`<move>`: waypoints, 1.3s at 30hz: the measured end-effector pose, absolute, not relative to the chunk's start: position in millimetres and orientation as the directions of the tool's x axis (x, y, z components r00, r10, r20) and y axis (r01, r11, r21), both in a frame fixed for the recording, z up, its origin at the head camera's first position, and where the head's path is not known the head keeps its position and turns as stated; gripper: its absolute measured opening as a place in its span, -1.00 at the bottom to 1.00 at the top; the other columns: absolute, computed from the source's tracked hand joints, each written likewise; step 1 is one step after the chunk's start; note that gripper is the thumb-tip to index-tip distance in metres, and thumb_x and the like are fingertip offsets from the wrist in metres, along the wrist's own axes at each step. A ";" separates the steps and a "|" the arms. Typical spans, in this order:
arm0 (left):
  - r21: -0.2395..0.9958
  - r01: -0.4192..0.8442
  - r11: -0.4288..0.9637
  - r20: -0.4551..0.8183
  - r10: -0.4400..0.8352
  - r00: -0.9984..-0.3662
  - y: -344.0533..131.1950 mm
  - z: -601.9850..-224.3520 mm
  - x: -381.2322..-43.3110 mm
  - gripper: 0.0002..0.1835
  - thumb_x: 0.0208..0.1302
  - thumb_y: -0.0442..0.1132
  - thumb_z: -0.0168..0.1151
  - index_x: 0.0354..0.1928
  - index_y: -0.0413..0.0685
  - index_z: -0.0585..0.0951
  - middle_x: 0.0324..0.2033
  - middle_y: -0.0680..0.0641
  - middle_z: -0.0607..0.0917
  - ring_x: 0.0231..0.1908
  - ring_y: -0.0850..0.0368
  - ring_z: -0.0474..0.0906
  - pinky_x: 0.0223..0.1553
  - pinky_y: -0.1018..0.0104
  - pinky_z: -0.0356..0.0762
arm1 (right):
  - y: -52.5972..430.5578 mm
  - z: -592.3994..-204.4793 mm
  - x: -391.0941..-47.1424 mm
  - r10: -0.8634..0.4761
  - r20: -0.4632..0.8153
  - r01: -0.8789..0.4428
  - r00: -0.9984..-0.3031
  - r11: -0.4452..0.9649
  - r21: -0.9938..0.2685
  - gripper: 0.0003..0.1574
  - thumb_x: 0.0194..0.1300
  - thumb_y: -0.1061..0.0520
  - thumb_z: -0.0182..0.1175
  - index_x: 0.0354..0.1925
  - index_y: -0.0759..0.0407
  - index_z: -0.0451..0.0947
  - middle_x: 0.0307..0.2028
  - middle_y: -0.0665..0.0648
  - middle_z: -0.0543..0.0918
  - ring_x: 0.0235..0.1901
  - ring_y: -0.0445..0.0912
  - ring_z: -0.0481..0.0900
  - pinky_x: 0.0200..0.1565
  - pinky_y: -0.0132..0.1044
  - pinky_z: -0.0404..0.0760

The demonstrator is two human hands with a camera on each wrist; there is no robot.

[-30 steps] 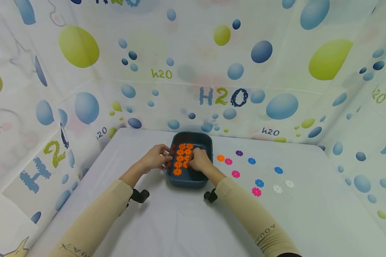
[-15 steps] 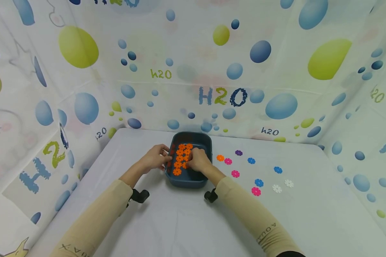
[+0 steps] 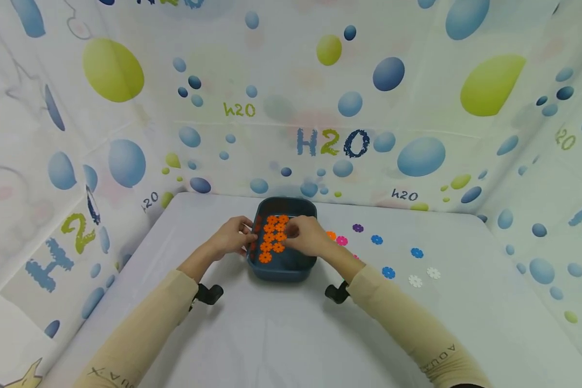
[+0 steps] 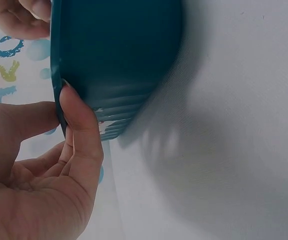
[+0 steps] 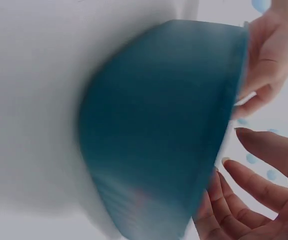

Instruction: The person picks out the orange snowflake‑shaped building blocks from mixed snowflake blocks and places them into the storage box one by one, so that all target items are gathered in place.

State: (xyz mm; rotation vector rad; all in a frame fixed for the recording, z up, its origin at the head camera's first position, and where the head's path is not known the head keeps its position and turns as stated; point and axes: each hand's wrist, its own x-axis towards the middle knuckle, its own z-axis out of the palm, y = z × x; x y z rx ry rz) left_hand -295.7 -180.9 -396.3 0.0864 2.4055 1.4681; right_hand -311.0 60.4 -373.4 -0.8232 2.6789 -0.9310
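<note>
A dark blue-teal plastic basin (image 3: 281, 274) stands on the white table, with several orange flower-shaped pieces (image 3: 265, 257) lined up inside along its left side. My left hand (image 3: 230, 237) pinches the basin's left rim between thumb and finger, as the left wrist view shows up close. Over the right part of the basin is my right hand (image 3: 307, 236), beside the orange rows. In the right wrist view its thumb and fingers are spread apart near the rim, with nothing between them. Part of the basin's right rim is hidden behind this hand.
Loose flower pieces lie to the right: a purple one (image 3: 358, 228), an orange one (image 3: 331, 235), pink ones (image 3: 341, 241), blue ones (image 3: 388, 272) and white ones (image 3: 415, 281). A patterned curtain (image 3: 271, 108) rises behind the table and along its sides.
My right hand has lifted and drawn back to the right from the orange pieces, its fingers parting. Its forearm now covers some pink pieces. My left hand stays on the rim.
</note>
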 end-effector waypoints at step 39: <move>0.864 -0.122 0.489 -0.240 0.187 -0.953 -181.8 -400.4 -297.5 -0.56 0.51 -0.34 0.16 0.30 -0.40 0.35 -0.17 -0.22 0.55 -0.30 0.04 0.60 -0.34 0.23 0.73 | 181.7 -419.8 -367.5 -0.385 -0.098 -0.232 -0.918 0.720 -0.654 -0.63 0.36 0.16 0.33 0.04 0.37 0.62 -0.14 0.23 0.65 -0.14 0.09 0.58 -0.12 -0.16 0.65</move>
